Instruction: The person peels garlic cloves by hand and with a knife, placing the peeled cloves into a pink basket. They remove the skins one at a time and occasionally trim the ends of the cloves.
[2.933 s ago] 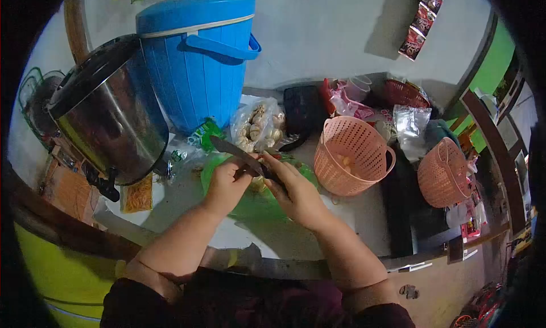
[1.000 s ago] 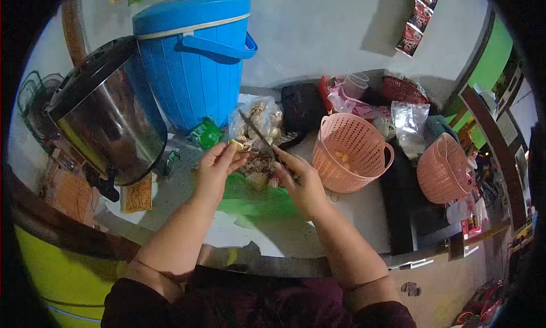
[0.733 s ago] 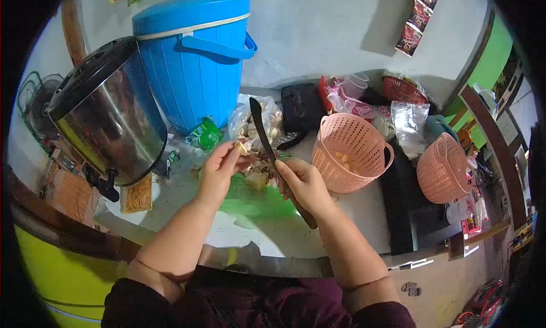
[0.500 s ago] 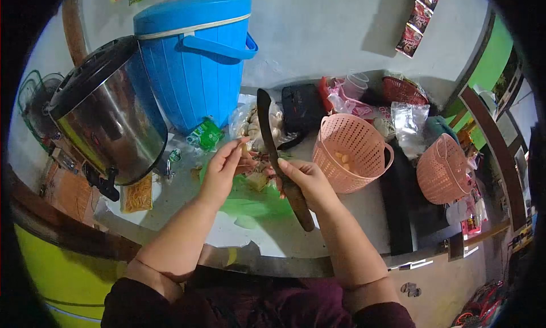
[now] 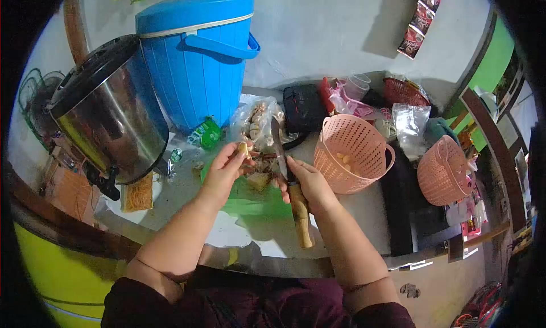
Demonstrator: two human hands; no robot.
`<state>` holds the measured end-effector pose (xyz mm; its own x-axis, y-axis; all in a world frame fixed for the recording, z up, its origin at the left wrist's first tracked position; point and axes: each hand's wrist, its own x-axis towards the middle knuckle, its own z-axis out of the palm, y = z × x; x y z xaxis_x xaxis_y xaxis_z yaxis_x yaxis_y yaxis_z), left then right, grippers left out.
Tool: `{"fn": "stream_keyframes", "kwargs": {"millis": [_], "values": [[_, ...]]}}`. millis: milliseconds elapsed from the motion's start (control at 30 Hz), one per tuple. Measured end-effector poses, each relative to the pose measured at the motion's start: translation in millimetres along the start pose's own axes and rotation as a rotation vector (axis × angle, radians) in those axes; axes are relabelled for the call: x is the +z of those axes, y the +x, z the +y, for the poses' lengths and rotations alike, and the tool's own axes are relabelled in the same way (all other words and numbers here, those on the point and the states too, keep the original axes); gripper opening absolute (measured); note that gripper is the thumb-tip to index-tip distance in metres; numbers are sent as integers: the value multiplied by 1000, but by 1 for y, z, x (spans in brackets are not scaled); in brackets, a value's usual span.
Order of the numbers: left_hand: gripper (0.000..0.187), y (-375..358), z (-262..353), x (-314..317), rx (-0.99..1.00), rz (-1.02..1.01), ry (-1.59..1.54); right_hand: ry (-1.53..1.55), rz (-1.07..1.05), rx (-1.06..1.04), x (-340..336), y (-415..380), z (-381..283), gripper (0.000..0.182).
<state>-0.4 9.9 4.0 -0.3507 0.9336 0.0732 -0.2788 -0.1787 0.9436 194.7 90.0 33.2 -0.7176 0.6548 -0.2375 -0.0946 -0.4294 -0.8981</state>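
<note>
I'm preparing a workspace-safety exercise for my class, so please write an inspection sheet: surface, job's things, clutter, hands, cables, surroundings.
Surface: pale tabletop, partly covered by a green plastic bag with peelings on it.
Job's things: garlic clove; wooden-handled knife, blade apart from the clove; pale cloves inside a pink basket; garlic bulbs in a clear bag.
Clutter: black bag behind; packet of yellow strands at left.
Hands: left pinches the clove; right grips the knife, tip pointing away from the body.
Cables: nothing seen.
Surroundings: blue lidded bucket, steel pot, hanging sachets.
</note>
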Motion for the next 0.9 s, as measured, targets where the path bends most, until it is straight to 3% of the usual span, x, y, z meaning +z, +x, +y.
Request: {"fn": "stream_keyframes", "kwargs": {"millis": [133, 233, 333, 433, 467, 600, 733, 833, 867, 900], "values": [[30, 2, -1, -3, -21, -32, -21, -267, 19, -7, -2, 0, -3, 28], [30, 0, 1, -2, -11, -59, -54, -54, 9, -4, 1, 5, -1, 34], [30, 1, 3, 0, 5, -66, -92, 167, -216, 72, 2, -7, -9, 41], [27, 3, -3, -3, 20, -30, -127, 55, -353, 61, -8, -4, -16, 44], [28, 3, -3, -4, 16, -12, -96, 64, -243, 19, -10, 0, -8, 46], [29, 4, -3, -8, 20, -9, -69, 264, -290, -53, -3, -4, -15, 47], [25, 3, -1, -3, 44, -23, -151, 83, -363, -5, 2, -9, -11, 47], [23, 2, 0, -6, 26, -39, -152, -327, -230, -99, 15, -17, -8, 49], [23, 0, 1, -4, 33, -30, -138, -454, -232, -171, 16, -19, -10, 53], [23, 0, 2, -3, 39, -21, -125, -653, -181, -395, 18, -17, -8, 54]]}}
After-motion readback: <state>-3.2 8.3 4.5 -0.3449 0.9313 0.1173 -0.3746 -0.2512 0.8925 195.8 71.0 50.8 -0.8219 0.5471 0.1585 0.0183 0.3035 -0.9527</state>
